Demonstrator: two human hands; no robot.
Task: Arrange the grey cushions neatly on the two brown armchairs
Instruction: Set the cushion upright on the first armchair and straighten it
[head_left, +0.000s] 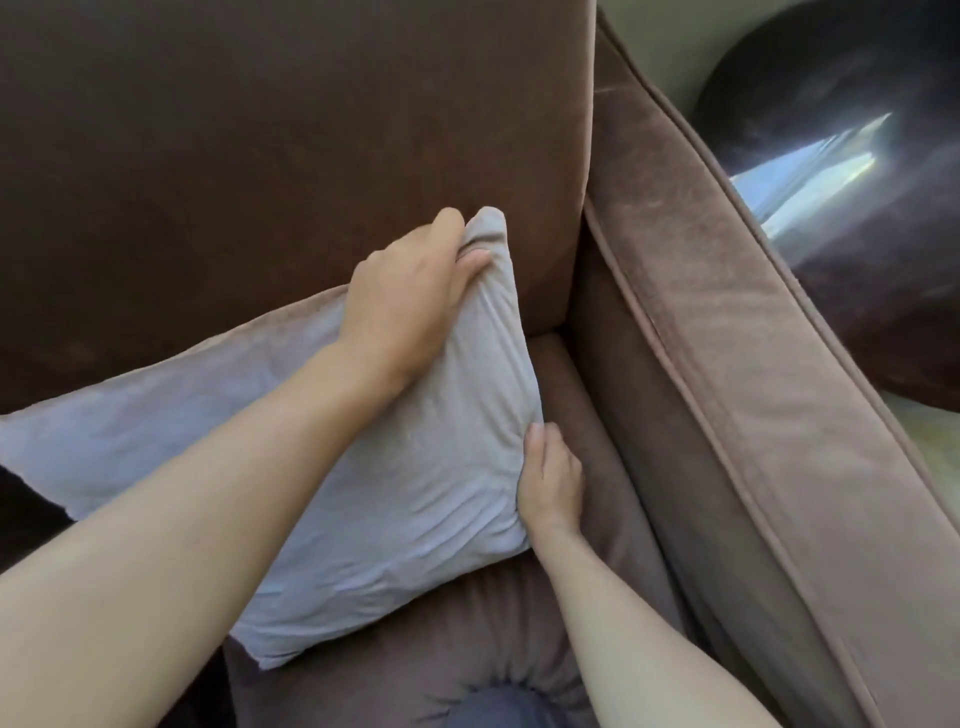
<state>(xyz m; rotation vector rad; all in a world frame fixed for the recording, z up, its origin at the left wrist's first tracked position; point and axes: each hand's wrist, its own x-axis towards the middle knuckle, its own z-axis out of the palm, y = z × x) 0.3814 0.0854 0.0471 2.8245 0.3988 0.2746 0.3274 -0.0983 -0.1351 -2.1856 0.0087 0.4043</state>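
Observation:
A grey cushion (415, 499) leans on the seat of a brown armchair (260, 156), its top corner against the backrest. My left hand (405, 306) grips that top corner, fingers pinched into the fabric. My right hand (550, 478) holds the cushion's right edge, fingers curled around it. A second grey cushion (156, 415) lies behind and to the left, partly covered by my left forearm and the first cushion.
The armchair's padded right armrest (727, 389) runs diagonally along the right. Beyond it stands a dark glossy round object (857, 156) with a bright reflection. The brown seat cushion (415, 660) shows at the bottom, with a bit of blue cloth (498, 709) at the lower edge.

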